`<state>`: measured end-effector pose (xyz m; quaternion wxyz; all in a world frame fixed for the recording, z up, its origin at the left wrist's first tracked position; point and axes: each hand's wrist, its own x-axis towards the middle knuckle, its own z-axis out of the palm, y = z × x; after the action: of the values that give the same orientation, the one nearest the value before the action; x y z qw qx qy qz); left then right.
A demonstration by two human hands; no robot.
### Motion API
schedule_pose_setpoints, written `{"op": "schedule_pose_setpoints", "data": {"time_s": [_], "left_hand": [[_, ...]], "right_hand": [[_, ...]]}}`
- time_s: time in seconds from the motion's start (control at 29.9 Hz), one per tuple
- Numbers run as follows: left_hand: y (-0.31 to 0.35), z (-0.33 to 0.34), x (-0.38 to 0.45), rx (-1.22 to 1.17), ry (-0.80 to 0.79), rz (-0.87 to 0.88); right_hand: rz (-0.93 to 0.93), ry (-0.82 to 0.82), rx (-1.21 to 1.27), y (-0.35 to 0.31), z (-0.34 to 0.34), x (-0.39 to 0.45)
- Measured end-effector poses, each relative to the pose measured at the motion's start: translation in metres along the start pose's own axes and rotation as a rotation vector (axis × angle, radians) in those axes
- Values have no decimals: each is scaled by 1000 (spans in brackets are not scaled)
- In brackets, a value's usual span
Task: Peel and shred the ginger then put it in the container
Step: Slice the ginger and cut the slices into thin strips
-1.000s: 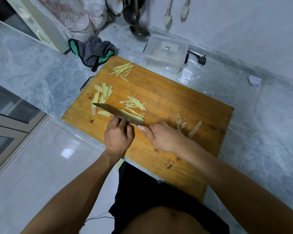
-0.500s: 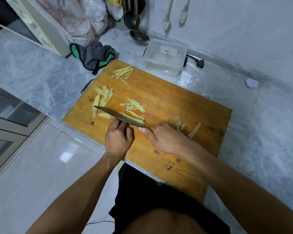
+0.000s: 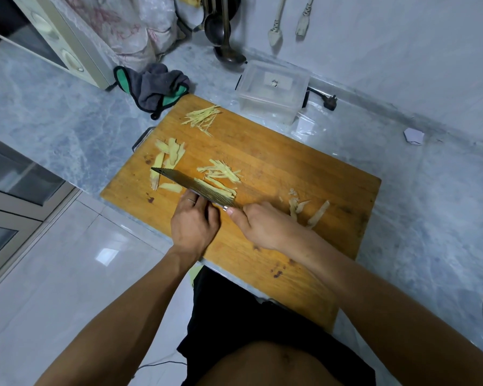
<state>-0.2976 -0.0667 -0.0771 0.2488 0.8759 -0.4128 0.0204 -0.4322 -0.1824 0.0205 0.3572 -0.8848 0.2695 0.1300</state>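
Your right hand [image 3: 265,228] is gripping the knife [image 3: 195,186], while your left hand's [image 3: 193,221] curled fingers are steadying ginger slices [image 3: 216,188] beside the blade for shredding.

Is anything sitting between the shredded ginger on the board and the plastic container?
Nothing visible. The shredded ginger lies mid-board, and the cutting board is bare from there to the container. Only another shred pile sits off to the left.

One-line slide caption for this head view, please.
Right hand holds the knife over ginger shreds on the cutting board; left hand steadies beside the blade.
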Motion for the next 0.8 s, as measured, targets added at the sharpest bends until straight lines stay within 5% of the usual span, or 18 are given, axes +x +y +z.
{"op": "schedule_pose_setpoints", "data": {"time_s": [0.5,0.8], "left_hand": [[-4,-13,5,-17,-118,57],[-8,-20,19,-114,-157,-173]], "right_hand": [[-4,-28,20,5,-2,-8],[27,29,108,15,-13,-8]]}}
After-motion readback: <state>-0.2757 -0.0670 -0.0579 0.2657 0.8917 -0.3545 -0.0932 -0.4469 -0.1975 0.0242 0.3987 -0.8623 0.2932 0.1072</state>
